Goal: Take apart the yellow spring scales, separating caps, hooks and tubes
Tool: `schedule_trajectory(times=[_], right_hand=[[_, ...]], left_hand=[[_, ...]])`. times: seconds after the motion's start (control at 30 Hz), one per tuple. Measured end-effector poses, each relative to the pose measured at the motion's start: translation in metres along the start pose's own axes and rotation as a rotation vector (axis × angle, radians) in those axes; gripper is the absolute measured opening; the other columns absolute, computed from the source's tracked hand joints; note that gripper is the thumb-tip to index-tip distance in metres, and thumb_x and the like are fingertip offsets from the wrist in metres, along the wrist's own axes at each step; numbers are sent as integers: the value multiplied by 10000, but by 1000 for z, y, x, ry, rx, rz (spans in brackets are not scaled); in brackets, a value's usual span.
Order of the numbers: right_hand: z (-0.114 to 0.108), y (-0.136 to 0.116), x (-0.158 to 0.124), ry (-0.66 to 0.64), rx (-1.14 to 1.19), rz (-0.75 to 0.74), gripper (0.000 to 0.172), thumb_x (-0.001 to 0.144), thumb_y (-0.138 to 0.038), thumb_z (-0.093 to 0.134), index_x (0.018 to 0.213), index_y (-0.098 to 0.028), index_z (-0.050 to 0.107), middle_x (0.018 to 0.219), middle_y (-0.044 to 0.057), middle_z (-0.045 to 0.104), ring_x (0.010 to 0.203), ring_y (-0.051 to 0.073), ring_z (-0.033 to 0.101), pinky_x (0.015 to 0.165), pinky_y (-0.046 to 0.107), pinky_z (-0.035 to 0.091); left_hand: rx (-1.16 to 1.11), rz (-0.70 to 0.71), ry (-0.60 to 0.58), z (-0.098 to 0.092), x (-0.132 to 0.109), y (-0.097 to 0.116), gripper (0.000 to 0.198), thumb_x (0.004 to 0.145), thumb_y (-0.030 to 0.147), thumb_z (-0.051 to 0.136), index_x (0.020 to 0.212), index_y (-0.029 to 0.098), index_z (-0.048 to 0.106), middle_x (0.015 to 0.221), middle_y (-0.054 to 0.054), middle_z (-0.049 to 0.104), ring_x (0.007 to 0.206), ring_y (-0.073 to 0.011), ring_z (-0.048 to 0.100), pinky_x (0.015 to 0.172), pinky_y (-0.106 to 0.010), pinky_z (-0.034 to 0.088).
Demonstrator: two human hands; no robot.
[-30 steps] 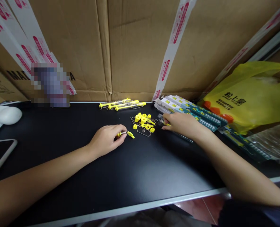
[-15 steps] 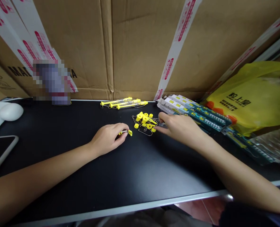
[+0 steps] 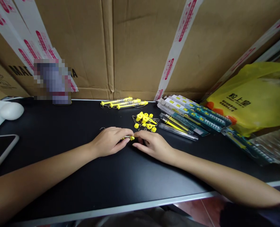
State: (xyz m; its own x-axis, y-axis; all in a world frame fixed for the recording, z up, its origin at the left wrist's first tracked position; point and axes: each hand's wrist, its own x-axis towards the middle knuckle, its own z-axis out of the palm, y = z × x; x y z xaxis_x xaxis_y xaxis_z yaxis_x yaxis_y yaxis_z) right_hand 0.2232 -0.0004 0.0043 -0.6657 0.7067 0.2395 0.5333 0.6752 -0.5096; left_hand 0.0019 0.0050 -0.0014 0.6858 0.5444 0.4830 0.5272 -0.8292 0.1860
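Observation:
My left hand (image 3: 111, 140) is closed over the black table, pinching a small metal spring with a yellow end piece (image 3: 131, 138). A bit of thin wire shows behind its knuckles. Close by on the right, my right hand (image 3: 151, 143) has its index fingertip at the yellow end piece, with the thumb apart below. Nothing shows between those fingers. Beyond the hands lies a pile of yellow plastic caps (image 3: 144, 119) and wire hooks. To its right rests a clear plastic tube (image 3: 177, 132), beside yellow inner rods (image 3: 174, 123).
Several yellow tube spring scales (image 3: 124, 103) lie at the back by a cardboard box (image 3: 135, 47). Teal and white boxes (image 3: 192, 112) and a yellow plastic bag (image 3: 253, 97) stand right. At left are a phone (image 3: 0, 151) and a rounded white object (image 3: 11, 111).
My right hand has moved left, from the clear tube by the pile to the yellow end piece at my left fingertips. The tube now lies in view. My left hand has shifted slightly.

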Motion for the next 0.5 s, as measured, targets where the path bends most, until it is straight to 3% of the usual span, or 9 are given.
schedule_trajectory(times=[0.23, 0.5], right_hand=[[5, 7, 2, 22, 303, 95, 198, 886, -372, 508, 887, -181, 560, 654, -30, 511, 518, 80, 418, 486, 198, 352], [1, 8, 6, 119, 559, 208, 261, 906, -420, 462, 800, -182, 471, 604, -39, 490, 504, 71, 435, 472, 191, 353]], left_hand=[[36, -98, 30, 1, 0, 0, 174, 915, 238, 408, 1053, 197, 506, 940, -9, 667, 808, -154, 638, 730, -275, 456], [35, -263, 45, -1, 3, 1, 141, 893, 237, 443, 991, 204, 539, 871, 23, 659, 598, -92, 580, 621, -227, 429]])
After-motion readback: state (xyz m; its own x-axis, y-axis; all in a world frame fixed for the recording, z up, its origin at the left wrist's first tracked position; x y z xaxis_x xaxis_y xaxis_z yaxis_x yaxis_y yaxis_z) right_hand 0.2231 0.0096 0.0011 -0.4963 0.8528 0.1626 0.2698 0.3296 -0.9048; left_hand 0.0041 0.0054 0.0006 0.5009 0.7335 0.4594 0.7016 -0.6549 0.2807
